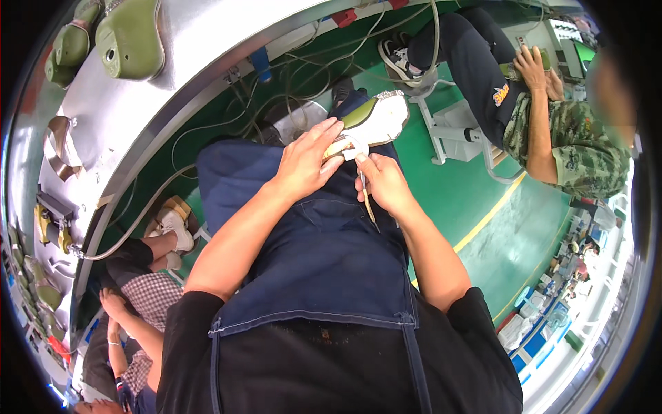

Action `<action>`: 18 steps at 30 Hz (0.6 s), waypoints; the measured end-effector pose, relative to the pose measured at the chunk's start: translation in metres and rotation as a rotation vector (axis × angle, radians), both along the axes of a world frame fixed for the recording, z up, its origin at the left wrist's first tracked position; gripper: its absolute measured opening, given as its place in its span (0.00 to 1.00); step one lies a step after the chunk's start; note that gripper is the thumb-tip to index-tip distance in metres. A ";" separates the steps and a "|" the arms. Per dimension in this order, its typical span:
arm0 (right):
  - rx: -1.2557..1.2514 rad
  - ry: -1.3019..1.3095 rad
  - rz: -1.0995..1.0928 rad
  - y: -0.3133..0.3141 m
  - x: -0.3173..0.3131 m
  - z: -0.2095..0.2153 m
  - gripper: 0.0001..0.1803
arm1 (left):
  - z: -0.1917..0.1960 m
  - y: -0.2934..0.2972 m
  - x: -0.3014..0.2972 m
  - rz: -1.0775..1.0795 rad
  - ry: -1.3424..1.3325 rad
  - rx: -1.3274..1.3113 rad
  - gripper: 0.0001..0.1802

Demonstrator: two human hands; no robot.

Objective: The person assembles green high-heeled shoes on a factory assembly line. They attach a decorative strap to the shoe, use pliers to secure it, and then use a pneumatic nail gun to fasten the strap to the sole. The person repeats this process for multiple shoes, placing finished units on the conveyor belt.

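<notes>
A shoe upper [387,119] with a white underside, a green side and a ragged pale toe edge lies over my lap, its toe away to the right. My left hand [305,157] is closed round its heel end, thumb and fingers on either side. Close by, my right hand [385,183] pinches a slim tool [368,201] with a pale handle that points back toward me. The right fingertips are at a loose white curved strip [356,147] by the heel. My fingers hide the tool's working tip.
A metal bench [200,34] curves along the left, bearing green shoe parts [131,41] and a clamp-like device [54,224]. Hoses [296,76] hang beneath it. One co-worker [562,138] sits at right holding a green piece; another [141,303] sits at lower left.
</notes>
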State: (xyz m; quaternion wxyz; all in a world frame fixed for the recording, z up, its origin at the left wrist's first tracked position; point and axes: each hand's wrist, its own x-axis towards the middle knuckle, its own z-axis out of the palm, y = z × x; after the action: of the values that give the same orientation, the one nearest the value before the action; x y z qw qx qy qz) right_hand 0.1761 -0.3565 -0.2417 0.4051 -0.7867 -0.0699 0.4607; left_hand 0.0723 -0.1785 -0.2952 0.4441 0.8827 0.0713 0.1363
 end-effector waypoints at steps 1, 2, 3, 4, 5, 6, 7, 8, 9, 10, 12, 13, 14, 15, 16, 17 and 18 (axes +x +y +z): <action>0.007 0.006 -0.018 -0.001 -0.003 -0.002 0.24 | -0.002 -0.001 -0.002 0.002 -0.016 -0.004 0.37; 0.014 0.013 -0.036 -0.001 -0.005 -0.003 0.24 | -0.005 -0.002 -0.003 0.004 -0.031 -0.008 0.36; 0.026 0.009 -0.054 -0.002 -0.009 -0.004 0.24 | -0.006 -0.003 -0.005 0.007 -0.041 -0.011 0.36; 0.039 0.005 -0.072 -0.003 -0.012 -0.005 0.24 | -0.008 -0.003 -0.006 0.005 -0.055 -0.007 0.35; 0.051 0.002 -0.090 -0.003 -0.014 -0.005 0.24 | -0.009 -0.003 -0.006 0.004 -0.068 -0.004 0.34; 0.051 -0.045 -0.073 -0.003 -0.017 -0.007 0.24 | -0.010 -0.002 -0.006 0.002 -0.080 0.003 0.32; 0.055 -0.053 -0.081 -0.003 -0.020 -0.006 0.24 | -0.011 -0.002 -0.006 0.001 -0.088 0.009 0.32; 0.058 -0.060 -0.089 -0.002 -0.024 -0.005 0.24 | -0.013 -0.002 -0.006 -0.001 -0.096 0.015 0.32; 0.060 -0.067 -0.100 -0.002 -0.026 -0.005 0.24 | -0.012 -0.002 -0.007 -0.005 -0.103 0.020 0.32; 0.072 -0.053 -0.117 -0.002 -0.027 -0.006 0.24 | -0.012 -0.002 -0.008 -0.010 -0.103 0.036 0.32; 0.095 0.025 -0.150 -0.003 -0.026 -0.009 0.23 | -0.010 -0.002 -0.009 -0.019 -0.103 0.068 0.32; 0.107 0.064 -0.166 -0.004 -0.025 -0.010 0.23 | -0.010 -0.002 -0.009 -0.022 -0.103 0.080 0.33; 0.119 0.093 -0.176 -0.005 -0.024 -0.011 0.23 | -0.010 -0.002 -0.009 -0.024 -0.103 0.091 0.33; 0.135 0.118 -0.186 -0.005 -0.023 -0.011 0.22 | -0.011 -0.001 -0.009 -0.026 -0.107 0.104 0.33; 0.151 0.143 -0.194 -0.004 -0.021 -0.010 0.22 | -0.011 -0.001 -0.009 -0.031 -0.102 0.120 0.33; 0.123 0.174 -0.171 -0.004 -0.019 -0.006 0.22 | -0.011 -0.001 -0.010 -0.034 -0.098 0.137 0.33; 0.096 0.202 -0.144 0.000 -0.015 0.005 0.21 | -0.010 -0.001 -0.010 -0.034 -0.095 0.153 0.33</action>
State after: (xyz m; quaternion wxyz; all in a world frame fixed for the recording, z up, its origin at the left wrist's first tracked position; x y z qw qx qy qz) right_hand 0.1615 -0.3569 -0.2362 0.4790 -0.7191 0.0059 0.5034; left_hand 0.0624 -0.1794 -0.3052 0.3805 0.9076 0.0245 0.1756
